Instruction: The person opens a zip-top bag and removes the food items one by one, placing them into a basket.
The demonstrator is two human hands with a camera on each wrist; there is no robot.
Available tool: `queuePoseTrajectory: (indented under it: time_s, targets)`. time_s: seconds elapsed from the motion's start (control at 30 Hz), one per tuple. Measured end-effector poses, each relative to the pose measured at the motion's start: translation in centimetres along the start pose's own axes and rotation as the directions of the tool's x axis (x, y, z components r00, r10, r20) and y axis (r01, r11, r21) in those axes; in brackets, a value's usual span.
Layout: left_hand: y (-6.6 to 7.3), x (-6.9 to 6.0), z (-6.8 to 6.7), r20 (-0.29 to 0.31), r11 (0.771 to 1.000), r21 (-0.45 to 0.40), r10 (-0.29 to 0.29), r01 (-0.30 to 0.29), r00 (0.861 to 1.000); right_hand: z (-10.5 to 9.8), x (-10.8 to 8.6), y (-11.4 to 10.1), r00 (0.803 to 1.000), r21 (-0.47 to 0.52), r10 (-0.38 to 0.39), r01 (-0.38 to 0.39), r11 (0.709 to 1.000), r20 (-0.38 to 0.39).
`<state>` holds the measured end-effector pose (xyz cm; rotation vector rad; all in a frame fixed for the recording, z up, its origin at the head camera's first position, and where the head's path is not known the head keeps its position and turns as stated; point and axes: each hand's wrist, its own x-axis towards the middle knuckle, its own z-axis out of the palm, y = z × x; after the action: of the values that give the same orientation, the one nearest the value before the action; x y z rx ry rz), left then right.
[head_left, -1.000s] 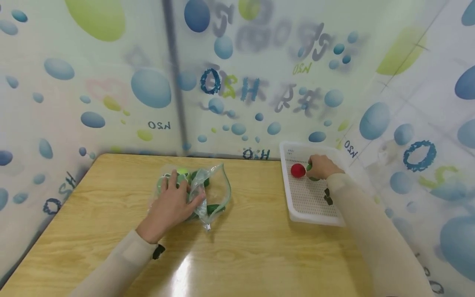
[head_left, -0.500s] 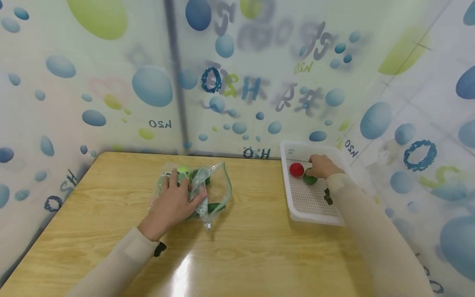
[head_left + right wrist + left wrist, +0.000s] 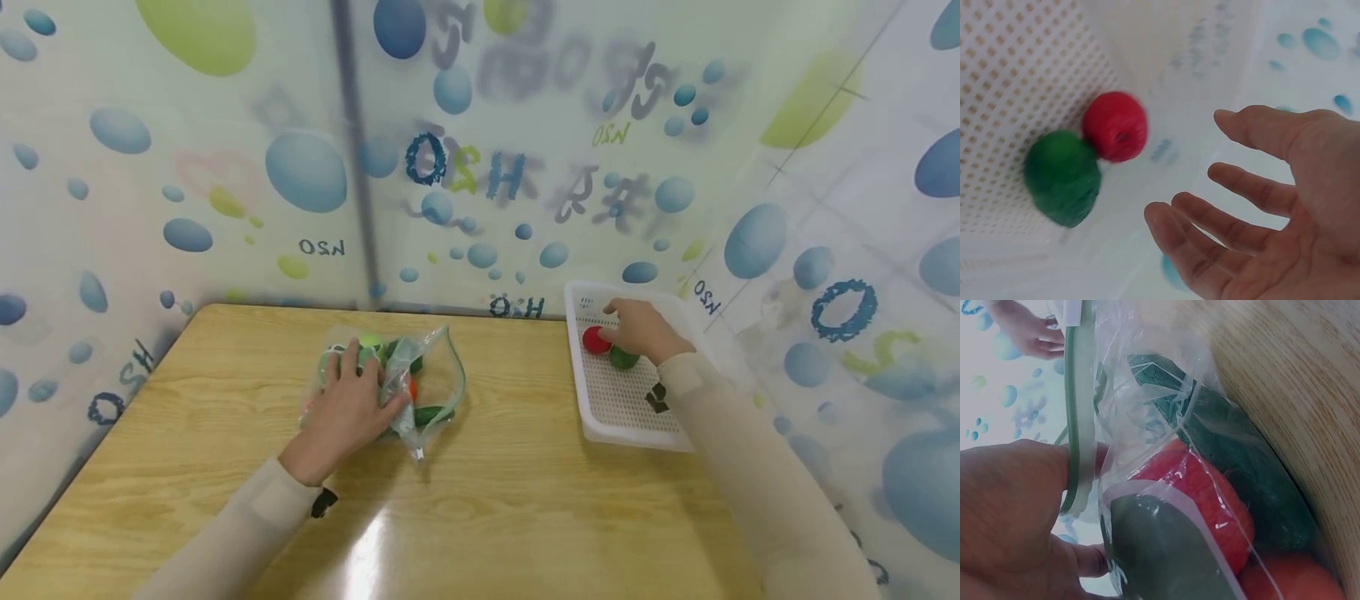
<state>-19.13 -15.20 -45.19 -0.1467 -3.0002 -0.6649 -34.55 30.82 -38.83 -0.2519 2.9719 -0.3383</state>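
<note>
My left hand lies spread over a clear zip bag, its fingers fairly straight. Inside the bag are a dark green cucumber-like vegetable, a red round fruit or vegetable and an orange-red one. The left wrist view shows the thumb side against the green zip edge. Over the white basket my right hand hovers with loosely spread fingers, holding nothing. A green rounded fruit and a red, apple-like fruit sit touching each other on the basket floor.
Bag and basket stand apart on a wooden table, the bag left, the basket right. Walls with a blue and green bubble print rise behind the table and on both sides. The basket's far rim is close to the back wall.
The right hand has let go of the green fruit, leaving it beside the red one in the basket, and has lifted with its fingers opening. The left hand stays on the bag.
</note>
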Motion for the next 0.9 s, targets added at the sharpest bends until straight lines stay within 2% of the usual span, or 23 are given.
queuePoseTrajectory:
  time_s: [0.17, 0.3, 0.43, 0.53, 0.67, 0.77, 0.9]
  targets:
    - [-0.2, 0.0, 0.0, 0.025, 1.0, -0.004, -0.019, 0.019, 1.0, 0.2, -0.7, -2.1, 0.997, 0.009, -0.071, 0.072, 0.997, -0.03]
    - [-0.3, 0.1, -0.2, 0.039, 0.999, -0.016, -0.038, 0.038, 0.999, 0.2, -1.7, -4.4, 0.984, 0.004, -0.166, 0.167, 0.986, -0.065]
    - [-0.2, 0.1, -0.3, 0.027, 0.999, -0.025, -0.034, 0.035, 0.999, 0.1, -3.3, -7.3, 0.959, -0.001, -0.263, 0.265, 0.964, -0.105]
    - [-0.2, 0.1, -0.3, 0.011, 0.999, -0.028, -0.029, 0.029, 1.0, 0.3, -4.4, -9.5, 0.933, -0.038, -0.336, 0.334, 0.942, -0.13]
    - [-0.1, 0.1, -0.3, 0.011, 0.998, -0.033, -0.048, 0.048, 0.999, 1.2, -5.4, -12.2, 0.895, -0.024, -0.422, 0.423, 0.906, -0.144]
    - [-0.3, 0.2, -0.3, 0.022, 0.998, -0.033, -0.058, 0.058, 0.998, 2.2, -6.0, -14.0, 0.869, 0.016, -0.475, 0.482, 0.876, -0.138]
    - [-0.5, 0.1, -0.3, 0.019, 0.999, -0.026, -0.04, 0.04, 0.999, 3.7, -6.8, -16.4, 0.839, 0.011, -0.532, 0.536, 0.844, -0.114]
